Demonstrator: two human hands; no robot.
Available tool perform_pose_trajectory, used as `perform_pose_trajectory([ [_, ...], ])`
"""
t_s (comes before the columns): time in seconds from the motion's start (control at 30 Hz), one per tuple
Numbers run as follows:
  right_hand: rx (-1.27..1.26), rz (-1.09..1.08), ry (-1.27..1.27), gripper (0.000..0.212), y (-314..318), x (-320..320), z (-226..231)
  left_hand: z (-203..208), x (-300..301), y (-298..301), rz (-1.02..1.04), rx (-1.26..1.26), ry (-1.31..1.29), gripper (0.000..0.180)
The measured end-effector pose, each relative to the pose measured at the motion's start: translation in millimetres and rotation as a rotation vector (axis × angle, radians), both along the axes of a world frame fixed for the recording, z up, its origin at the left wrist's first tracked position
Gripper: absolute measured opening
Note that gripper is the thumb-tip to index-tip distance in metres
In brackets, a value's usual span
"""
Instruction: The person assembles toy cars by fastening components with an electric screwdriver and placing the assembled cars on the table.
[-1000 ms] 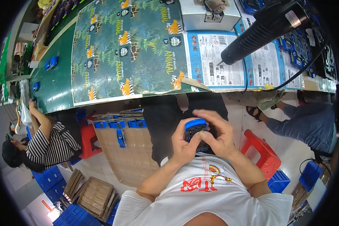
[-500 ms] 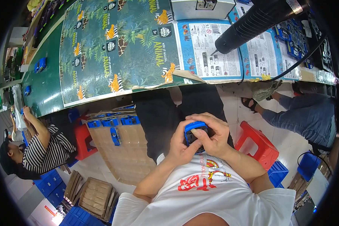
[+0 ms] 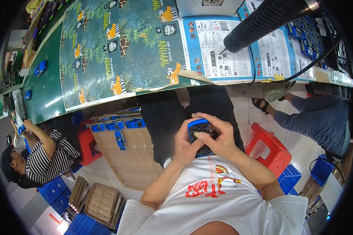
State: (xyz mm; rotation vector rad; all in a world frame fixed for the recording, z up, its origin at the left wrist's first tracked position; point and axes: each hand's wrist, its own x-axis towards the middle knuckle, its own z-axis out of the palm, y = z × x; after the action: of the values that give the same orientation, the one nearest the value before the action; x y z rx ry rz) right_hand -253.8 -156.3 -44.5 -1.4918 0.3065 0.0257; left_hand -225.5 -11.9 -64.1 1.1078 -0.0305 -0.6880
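A toy car (image 3: 199, 129) sits at the frame's centre between the left hand (image 3: 184, 147) and right hand (image 3: 219, 139), below the table (image 3: 47, 90) edge. Printed sheets (image 3: 121, 47) lie on the table across the top. A cardboard tray (image 3: 135, 152) stands left of the hands; a stool (image 3: 268, 150) stands right. A seated person (image 3: 39, 156) is at lower left.

Head cam, steep downward, close.

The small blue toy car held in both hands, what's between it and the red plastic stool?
In the head view, only the right hand gripping the blue toy car, then pale floor before the red plastic stool.
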Motion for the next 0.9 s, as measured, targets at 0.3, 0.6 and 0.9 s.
perform_pose_trajectory([
  [0.3, -0.177, -0.048, -0.282, 0.041, -3.1, -0.7, -1.8, 4.0, -0.7, 2.0, -0.058, 0.049, -0.177, 0.043],
  [0.6, -0.14, -0.041, -0.007, 0.037, 0.9, -0.1, -2.0, -2.1, -2.6, -5.7, 0.038, 0.023, 0.001, 0.039],
  [0.9, -0.428, -0.021, -0.005, 0.066, 10.8, 9.1, -7.1, -15.6, -6.6, -10.1, 0.083, 0.1, 0.09, 0.035],
])
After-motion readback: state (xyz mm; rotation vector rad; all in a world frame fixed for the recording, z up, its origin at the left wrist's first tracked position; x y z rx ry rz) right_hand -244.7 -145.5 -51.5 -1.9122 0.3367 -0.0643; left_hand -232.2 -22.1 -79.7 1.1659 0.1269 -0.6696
